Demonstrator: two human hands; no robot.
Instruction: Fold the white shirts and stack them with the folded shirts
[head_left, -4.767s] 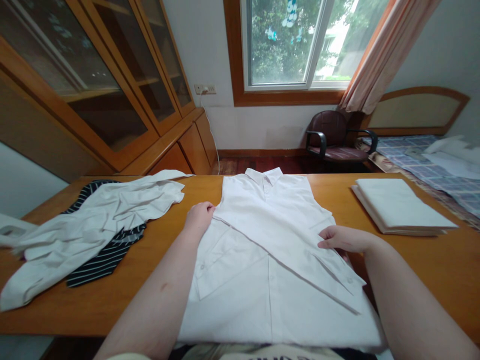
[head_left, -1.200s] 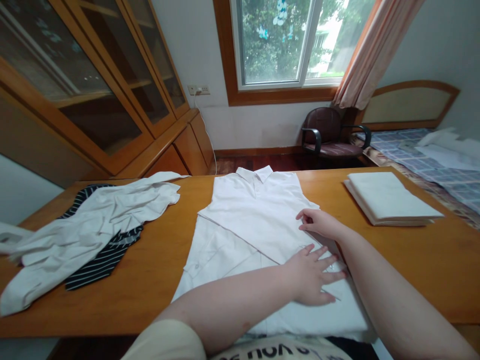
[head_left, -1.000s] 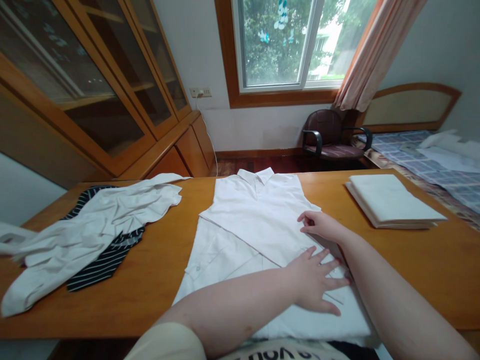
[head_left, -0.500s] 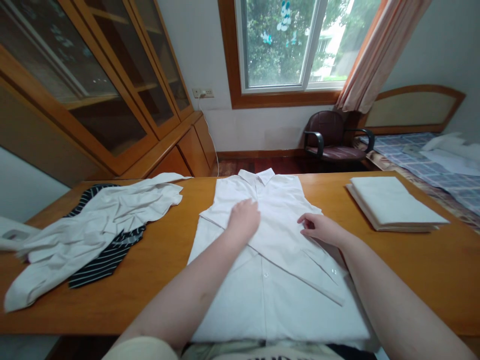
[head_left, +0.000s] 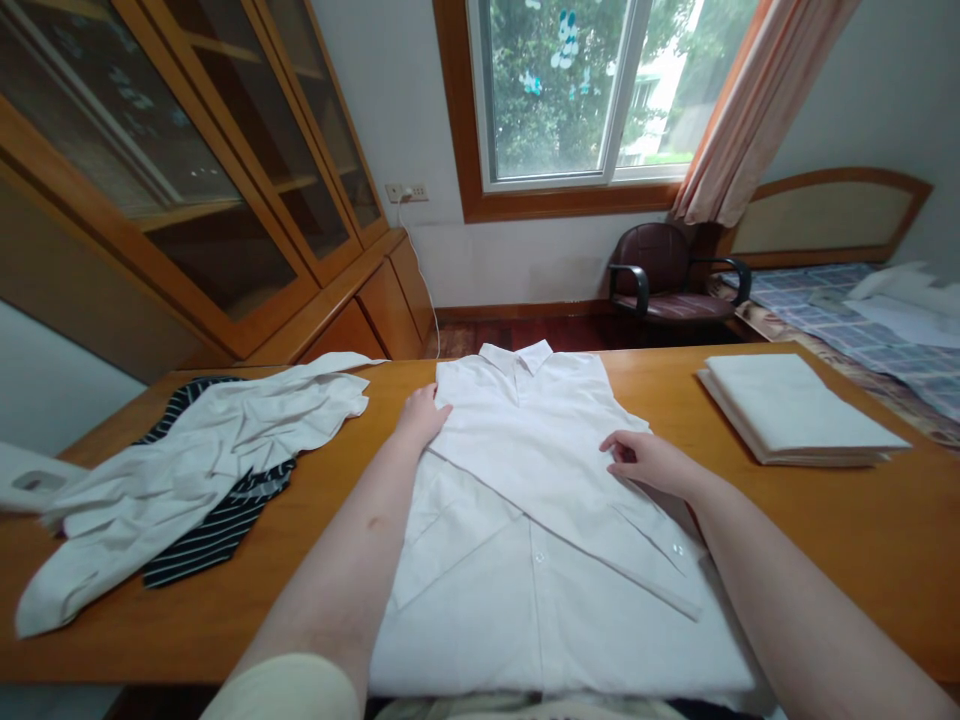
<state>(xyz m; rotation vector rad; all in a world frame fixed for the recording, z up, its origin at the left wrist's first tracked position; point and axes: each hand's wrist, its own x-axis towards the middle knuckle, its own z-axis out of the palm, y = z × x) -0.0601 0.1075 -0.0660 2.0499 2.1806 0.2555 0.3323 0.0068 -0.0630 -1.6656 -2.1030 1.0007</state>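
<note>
A white collared shirt (head_left: pixel 525 440) lies face down on the wooden table (head_left: pixel 862 520), collar at the far edge, one sleeve folded diagonally across its back. My left hand (head_left: pixel 422 415) rests at the shirt's left shoulder edge, fingers curled onto the fabric fold. My right hand (head_left: pixel 643 459) lies on the shirt's right side, fingers bent and pressing the cloth near the folded sleeve.
A heap of crumpled white and dark striped garments (head_left: pixel 195 460) lies on the table's left. A folded white stack (head_left: pixel 795 405) sits at the right. Beyond the table are a glass-door cabinet (head_left: pixel 187 190), an armchair (head_left: pixel 667 280), a window and a bed (head_left: pixel 862 310).
My left hand moved from the lower right of the shirt, across its middle, up to the left shoulder edge. My right hand stayed almost still on the shirt's right side.
</note>
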